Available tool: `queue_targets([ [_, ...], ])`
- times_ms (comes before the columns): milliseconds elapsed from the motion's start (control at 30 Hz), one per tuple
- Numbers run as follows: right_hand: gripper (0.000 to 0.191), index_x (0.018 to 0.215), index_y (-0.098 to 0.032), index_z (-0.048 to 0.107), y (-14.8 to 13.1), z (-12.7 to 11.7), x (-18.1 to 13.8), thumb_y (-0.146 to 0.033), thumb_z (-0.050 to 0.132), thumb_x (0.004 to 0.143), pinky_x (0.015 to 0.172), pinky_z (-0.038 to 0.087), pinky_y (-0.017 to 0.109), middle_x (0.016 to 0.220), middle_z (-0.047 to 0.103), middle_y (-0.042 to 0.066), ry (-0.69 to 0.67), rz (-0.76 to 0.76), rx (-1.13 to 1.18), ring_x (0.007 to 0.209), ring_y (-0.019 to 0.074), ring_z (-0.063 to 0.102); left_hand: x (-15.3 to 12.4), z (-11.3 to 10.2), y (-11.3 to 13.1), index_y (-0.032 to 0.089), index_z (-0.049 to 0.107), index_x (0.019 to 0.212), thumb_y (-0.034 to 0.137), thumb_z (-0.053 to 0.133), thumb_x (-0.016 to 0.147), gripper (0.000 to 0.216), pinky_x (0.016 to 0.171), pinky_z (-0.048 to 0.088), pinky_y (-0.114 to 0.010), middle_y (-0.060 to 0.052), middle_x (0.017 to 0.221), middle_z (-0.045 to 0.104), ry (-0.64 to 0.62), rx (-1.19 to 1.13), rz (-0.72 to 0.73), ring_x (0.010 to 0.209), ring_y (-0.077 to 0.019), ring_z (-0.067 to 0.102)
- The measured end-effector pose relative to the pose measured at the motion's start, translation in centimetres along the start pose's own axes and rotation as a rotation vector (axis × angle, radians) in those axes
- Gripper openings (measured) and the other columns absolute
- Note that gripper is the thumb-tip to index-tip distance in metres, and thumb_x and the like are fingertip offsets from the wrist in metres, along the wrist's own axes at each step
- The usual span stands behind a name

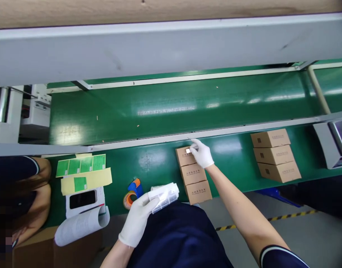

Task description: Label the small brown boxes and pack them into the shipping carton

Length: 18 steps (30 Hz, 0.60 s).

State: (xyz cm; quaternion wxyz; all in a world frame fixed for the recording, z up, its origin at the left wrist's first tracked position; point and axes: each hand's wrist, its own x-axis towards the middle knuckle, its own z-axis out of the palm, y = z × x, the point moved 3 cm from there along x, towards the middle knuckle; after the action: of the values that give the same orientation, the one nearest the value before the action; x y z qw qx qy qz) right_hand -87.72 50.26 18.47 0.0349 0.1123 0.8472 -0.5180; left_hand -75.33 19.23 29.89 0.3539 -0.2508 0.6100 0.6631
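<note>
Both my hands wear white gloves. My right hand reaches out to the farthest of three small brown cardboard boxes lined up on the green table, its fingers pressing a small white label onto the box top. My left hand is nearer my body, closed around a roll of white labels.
Three more brown boxes lie to the right. Green label sheets, a phone on rolled paper and an orange tape roll sit to the left. Another person sits at far left. A green conveyor belt runs behind.
</note>
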Motion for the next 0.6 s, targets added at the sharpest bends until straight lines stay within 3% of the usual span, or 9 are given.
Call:
queue_targets([
  [433, 0.044, 0.129, -0.020, 0.064, 0.1, 0.9, 0.2, -0.020, 0.050, 0.087, 0.086, 0.056, 0.035, 0.087, 0.072, 0.001, 0.007, -0.031, -0.088, 0.082, 0.0199, 0.068, 0.7, -0.6, 0.1, 0.020, 0.076, 0.127, 0.040, 0.075, 0.088, 0.044, 0.118, 0.045, -0.048, -0.012, 0.135, 0.071, -0.016, -0.018, -0.042, 0.135, -0.0367, 0.060],
  [600, 0.045, 0.131, -0.020, 0.063, -0.2, 1.8, 0.0, -0.018, 0.045, 0.090, 0.089, 0.054, 0.037, 0.088, 0.070, 0.004, 0.013, -0.074, -0.169, 0.086, 0.0215, 0.066, 0.9, -0.5, -0.1, 0.020, 0.079, 0.122, 0.041, 0.078, 0.084, 0.044, 0.118, 0.046, -0.048, -0.012, 0.133, 0.073, 0.039, 0.007, -0.032, 0.133, -0.0369, 0.061],
])
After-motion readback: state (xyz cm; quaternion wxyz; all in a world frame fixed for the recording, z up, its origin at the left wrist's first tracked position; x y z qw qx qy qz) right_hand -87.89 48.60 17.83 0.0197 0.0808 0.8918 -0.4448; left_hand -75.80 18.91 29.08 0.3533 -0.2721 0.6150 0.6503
